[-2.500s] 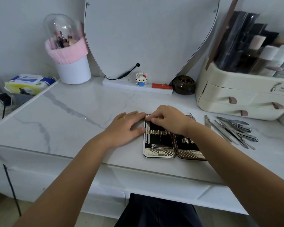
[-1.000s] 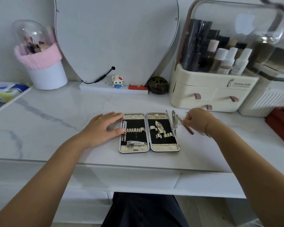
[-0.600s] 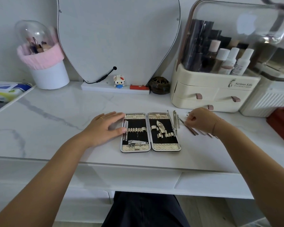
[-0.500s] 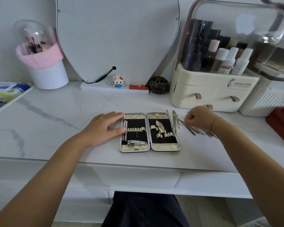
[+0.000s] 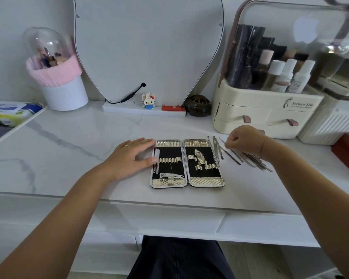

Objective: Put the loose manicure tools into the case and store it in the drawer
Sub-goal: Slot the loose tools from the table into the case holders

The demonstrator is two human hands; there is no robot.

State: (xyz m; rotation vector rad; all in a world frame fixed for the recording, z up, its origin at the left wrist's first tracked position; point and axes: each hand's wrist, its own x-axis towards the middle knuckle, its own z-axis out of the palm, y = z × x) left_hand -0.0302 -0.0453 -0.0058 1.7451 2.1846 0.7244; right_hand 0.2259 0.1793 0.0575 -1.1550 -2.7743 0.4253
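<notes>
White marble-veined tabletop (image 5: pixel 69 150) bearing an open black-and-gold manicure case (image 5: pixel 205 174), loose steel manicure tools (image 5: pixel 250 160) just beside it, and a cream plastic drawer organiser (image 5: pixel 260 115).

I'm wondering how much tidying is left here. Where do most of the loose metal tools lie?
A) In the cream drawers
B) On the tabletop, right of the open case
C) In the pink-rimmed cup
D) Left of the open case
B: the loose tools lie fanned out on the tabletop just right of the open case, with the right hand curled over them.
</notes>
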